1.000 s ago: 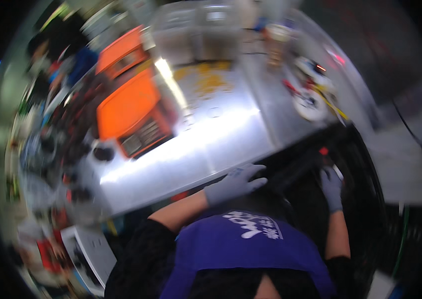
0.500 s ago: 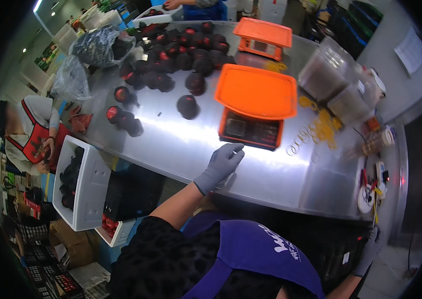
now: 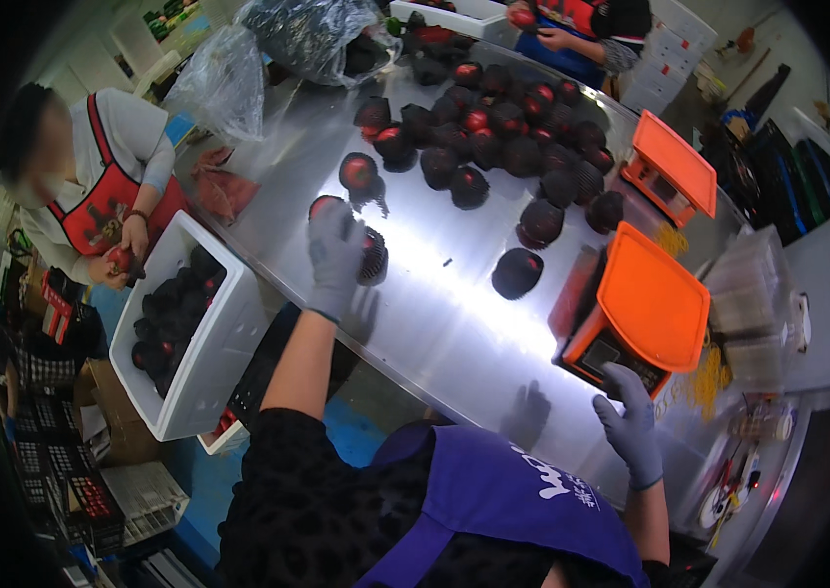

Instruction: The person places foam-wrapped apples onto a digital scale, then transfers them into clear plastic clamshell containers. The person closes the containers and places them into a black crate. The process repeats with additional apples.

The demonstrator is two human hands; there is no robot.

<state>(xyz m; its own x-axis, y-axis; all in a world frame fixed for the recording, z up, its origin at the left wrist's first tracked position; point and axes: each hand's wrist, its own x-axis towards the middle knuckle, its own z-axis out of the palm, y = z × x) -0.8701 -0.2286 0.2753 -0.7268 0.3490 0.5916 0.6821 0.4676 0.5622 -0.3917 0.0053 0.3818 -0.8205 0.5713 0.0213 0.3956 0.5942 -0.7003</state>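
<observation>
My left hand (image 3: 334, 257), in a grey glove, is at the left of the steel table (image 3: 434, 314). Its fingers are closed round a round red fruit (image 3: 324, 204), most of which they cover. Another fruit in a black net sleeve (image 3: 373, 253) sits right beside that hand, and a red one (image 3: 358, 171) lies just beyond. My right hand (image 3: 628, 426), gloved too, is held above the table's near right side, thumb and fingers apart, with nothing in it. Closest to it is the orange scale (image 3: 652, 299) with its dark front panel.
Many black-sleeved fruits (image 3: 508, 132) are heaped at the far middle. A second orange scale (image 3: 672, 169), clear plastic containers (image 3: 753, 294) and yellow rubber bands (image 3: 704, 382) are at right. A white foam box (image 3: 238, 323) of fruit stands left. Two co-workers (image 3: 106, 157) hold fruit at left and far side.
My left hand has moved from beside the scale leftward to the fruit. My right hand has come up from low at the right to near the scale. The view has turned left.
</observation>
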